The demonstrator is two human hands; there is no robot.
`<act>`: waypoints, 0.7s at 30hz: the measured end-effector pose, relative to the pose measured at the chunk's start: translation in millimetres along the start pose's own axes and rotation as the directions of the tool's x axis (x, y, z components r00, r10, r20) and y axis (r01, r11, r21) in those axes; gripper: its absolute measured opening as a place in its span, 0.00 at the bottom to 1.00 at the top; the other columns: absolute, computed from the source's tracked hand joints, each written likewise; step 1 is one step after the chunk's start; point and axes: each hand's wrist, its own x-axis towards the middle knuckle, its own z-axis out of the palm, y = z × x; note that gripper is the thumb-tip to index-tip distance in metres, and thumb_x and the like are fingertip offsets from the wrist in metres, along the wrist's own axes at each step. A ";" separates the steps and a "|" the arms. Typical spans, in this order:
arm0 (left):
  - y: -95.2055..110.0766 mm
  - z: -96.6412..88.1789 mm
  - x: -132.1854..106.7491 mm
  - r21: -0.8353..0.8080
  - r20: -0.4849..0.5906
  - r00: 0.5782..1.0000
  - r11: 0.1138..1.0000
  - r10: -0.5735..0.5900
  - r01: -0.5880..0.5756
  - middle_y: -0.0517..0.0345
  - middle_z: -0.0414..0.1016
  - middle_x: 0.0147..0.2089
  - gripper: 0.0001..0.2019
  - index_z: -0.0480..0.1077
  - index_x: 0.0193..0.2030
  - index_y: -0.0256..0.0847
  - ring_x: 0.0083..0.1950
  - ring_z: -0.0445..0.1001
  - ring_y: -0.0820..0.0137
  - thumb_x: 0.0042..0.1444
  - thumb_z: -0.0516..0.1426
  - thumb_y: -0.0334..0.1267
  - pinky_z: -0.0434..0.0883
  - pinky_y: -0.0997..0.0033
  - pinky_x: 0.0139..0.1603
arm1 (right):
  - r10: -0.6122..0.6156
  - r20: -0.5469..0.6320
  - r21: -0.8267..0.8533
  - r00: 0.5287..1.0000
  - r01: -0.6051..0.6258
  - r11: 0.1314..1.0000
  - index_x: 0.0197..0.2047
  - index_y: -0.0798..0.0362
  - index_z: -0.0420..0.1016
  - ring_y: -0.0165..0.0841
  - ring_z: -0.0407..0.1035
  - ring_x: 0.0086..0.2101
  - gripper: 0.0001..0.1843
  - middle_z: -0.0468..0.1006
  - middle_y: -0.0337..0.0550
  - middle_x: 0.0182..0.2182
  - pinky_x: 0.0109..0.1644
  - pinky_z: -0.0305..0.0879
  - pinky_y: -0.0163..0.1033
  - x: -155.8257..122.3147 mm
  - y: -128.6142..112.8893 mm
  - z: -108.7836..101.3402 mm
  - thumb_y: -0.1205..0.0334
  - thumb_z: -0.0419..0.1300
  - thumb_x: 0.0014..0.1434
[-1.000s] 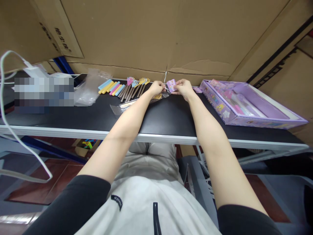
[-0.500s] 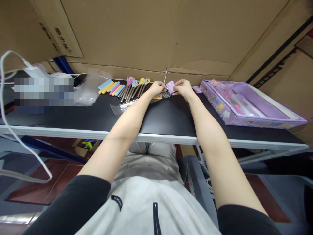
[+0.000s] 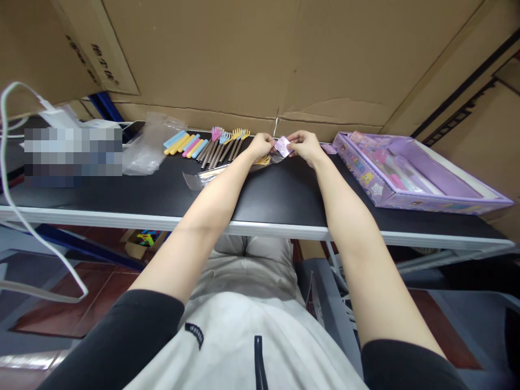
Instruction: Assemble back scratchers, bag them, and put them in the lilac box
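Card (image 3: 283,147), small, flat and pale purple, is up between the two hands in the head view, near the back of the black worktop (image 3: 280,195). The right hand (image 3: 307,147) has its grip pinched on the card's edge. The left hand (image 3: 262,145) has its grip closed too, and looks to be pinching the end of a clear bag (image 3: 194,181), just beside the card. The bag is thin, shiny and crinkly, and part of it is hidden. A yellow claw tip (image 3: 264,160) shows by the left hand and seems to be in the bag. So this one looks about halfway done: the card is not all the way inside. Lots is left: brown sticks (image 3: 211,155) with curvy pink, blue and yellow claws lie loose, next to smooth, round rods (image 3: 182,143). Left of those sits a wrinkly heap of spare bags (image 3: 148,149). Far right, a shiny purple box (image 3: 447,205) holds wrapped pink and white things (image 3: 402,173), so some look finished.
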 end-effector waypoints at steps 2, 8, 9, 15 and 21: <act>0.3 0.3 0.2 -0.009 -0.003 1.000 1.000 -0.007 0.007 0.59 0.70 0.26 0.21 0.65 0.24 0.41 0.34 0.72 0.69 0.69 0.56 0.20 0.72 0.64 0.57 | -0.011 0.003 0.003 1.000 0.011 1.000 0.33 0.52 0.74 0.31 0.72 0.29 0.16 0.74 0.36 0.27 0.41 0.84 0.41 0.6 0.2 0.1 0.83 0.67 0.48; 5.3 1.2 -2.1 -0.047 -0.031 0.999 0.998 -0.033 0.031 0.58 0.72 0.28 0.20 0.65 0.25 0.41 0.34 0.73 0.70 0.67 0.55 0.18 0.73 0.66 0.55 | 0.028 -0.003 0.059 1.000 -0.028 0.998 0.36 0.52 0.76 0.34 0.76 0.35 0.14 0.79 0.41 0.31 0.41 0.82 0.39 4.7 -0.1 0.0 0.77 0.72 0.52; 5.9 1.6 -2.5 -0.049 -0.032 0.999 0.998 -0.033 0.031 0.59 0.71 0.28 0.20 0.65 0.25 0.41 0.34 0.73 0.70 0.67 0.55 0.18 0.73 0.67 0.54 | 0.047 0.001 0.067 0.999 -0.047 0.997 0.36 0.52 0.76 0.33 0.76 0.35 0.12 0.79 0.41 0.31 0.41 0.81 0.37 4.8 -0.5 0.3 0.75 0.73 0.55; 2.4 5.0 1.1 -0.035 -0.037 0.999 0.999 -0.009 0.007 0.60 0.70 0.28 0.17 0.67 0.28 0.41 0.34 0.73 0.70 0.66 0.57 0.19 0.75 0.68 0.53 | 0.110 -0.029 0.059 0.993 -0.108 0.992 0.32 0.53 0.75 0.29 0.70 0.28 0.12 0.75 0.40 0.26 0.35 0.76 0.34 3.8 -2.6 4.5 0.69 0.71 0.66; 0.4 5.4 3.3 -0.023 -0.032 0.999 1.000 0.003 -0.004 0.59 0.71 0.29 0.17 0.67 0.27 0.40 0.37 0.75 0.69 0.65 0.57 0.19 0.74 0.65 0.57 | 0.061 -0.062 0.036 0.996 -0.059 0.998 0.28 0.54 0.75 0.30 0.70 0.27 0.13 0.75 0.40 0.25 0.40 0.77 0.40 5.3 -0.8 7.3 0.77 0.71 0.58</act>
